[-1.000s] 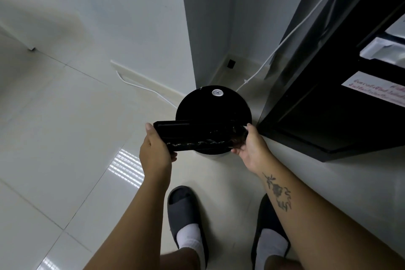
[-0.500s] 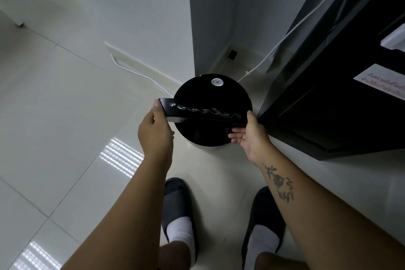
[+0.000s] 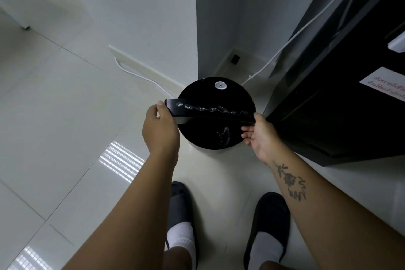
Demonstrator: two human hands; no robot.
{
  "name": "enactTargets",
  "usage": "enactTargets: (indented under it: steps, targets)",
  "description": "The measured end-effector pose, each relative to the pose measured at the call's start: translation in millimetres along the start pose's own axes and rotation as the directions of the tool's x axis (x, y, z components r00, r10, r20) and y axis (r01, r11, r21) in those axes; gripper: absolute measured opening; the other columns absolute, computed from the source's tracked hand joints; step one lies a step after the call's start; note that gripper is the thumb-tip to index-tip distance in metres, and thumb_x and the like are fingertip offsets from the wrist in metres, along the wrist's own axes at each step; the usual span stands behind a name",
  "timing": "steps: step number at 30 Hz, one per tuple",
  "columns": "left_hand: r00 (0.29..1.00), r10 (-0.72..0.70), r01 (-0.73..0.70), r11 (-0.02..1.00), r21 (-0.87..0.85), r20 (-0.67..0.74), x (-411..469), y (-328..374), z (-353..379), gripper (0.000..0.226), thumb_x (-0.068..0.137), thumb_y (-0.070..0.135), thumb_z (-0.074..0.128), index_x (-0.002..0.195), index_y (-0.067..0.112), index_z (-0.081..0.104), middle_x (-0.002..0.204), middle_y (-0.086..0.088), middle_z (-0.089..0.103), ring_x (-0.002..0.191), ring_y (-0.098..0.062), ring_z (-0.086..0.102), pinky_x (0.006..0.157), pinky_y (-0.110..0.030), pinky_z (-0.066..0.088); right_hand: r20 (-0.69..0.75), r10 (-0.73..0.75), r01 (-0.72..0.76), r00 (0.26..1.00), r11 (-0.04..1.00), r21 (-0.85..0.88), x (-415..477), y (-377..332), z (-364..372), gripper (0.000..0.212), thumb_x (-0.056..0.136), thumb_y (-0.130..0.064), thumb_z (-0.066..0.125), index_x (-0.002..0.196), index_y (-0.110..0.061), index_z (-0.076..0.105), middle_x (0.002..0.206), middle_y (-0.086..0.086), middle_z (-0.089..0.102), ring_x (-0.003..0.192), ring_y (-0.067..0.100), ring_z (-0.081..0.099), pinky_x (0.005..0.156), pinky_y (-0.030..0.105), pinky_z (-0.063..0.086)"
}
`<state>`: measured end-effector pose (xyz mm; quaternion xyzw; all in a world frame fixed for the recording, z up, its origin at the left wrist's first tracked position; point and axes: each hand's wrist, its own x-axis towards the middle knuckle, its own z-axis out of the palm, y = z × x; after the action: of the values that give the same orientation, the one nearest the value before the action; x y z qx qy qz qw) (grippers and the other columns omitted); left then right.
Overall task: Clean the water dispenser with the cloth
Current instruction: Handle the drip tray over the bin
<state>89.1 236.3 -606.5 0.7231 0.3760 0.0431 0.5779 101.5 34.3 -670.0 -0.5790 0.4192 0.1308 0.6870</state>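
Note:
I hold a long black drip tray (image 3: 210, 114) over a round black-lidded bin (image 3: 203, 138) on the floor. My left hand (image 3: 160, 131) grips the tray's left end; my right hand (image 3: 260, 136) holds its right end with fingers underneath. The tray is tipped and water runs along its edge, with some splashed on the bin's lid. The black water dispenser (image 3: 341, 94) stands at the right, with a white label on its front. No cloth is in view.
A white cable (image 3: 140, 75) runs along the skirting board at the left wall, and another white cable (image 3: 291, 39) hangs behind the dispenser. A wall corner stands just behind the bin. My feet in dark slippers (image 3: 182, 204) are below on the pale tiled floor.
The tray has been tilted from face-up to on edge over the bin, and water now runs off it onto the lid. Both hands kept their hold.

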Motion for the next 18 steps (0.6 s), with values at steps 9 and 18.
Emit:
enactTargets:
  steps: [9, 18]
  targets:
    - [0.994, 0.039, -0.046, 0.996, 0.07, 0.101, 2.7, -1.3, -8.4, 0.075, 0.078, 0.085, 0.041, 0.115, 0.026, 0.069, 0.123, -0.009, 0.062, 0.114, -0.027, 0.06, 0.09, -0.038, 0.052, -0.04, -0.094, 0.089, 0.995, 0.99, -0.106, -1.9, -6.4, 1.6, 0.041, 0.096, -0.056, 0.046, 0.097, -0.016, 0.058, 0.079, 0.001, 0.05, 0.058, 0.013, 0.046, 0.046, 0.026, 0.037]
    - [0.98, 0.147, -0.153, 0.987, 0.041, 0.134, 3.7, 2.6, -7.9, 0.036, 0.089, 0.053, 0.063, 0.105, 0.021, 0.061, 0.103, 0.008, 0.064, 0.091, -0.004, 0.059, 0.069, -0.014, 0.041, -0.052, -0.21, 0.202, 0.976, 0.971, -0.128, 5.2, -1.9, 4.0, 0.021, 0.101, -0.042, 0.047, 0.106, -0.022, 0.052, 0.092, -0.005, 0.059, 0.09, 0.025, 0.067, 0.064, 0.03, 0.051]
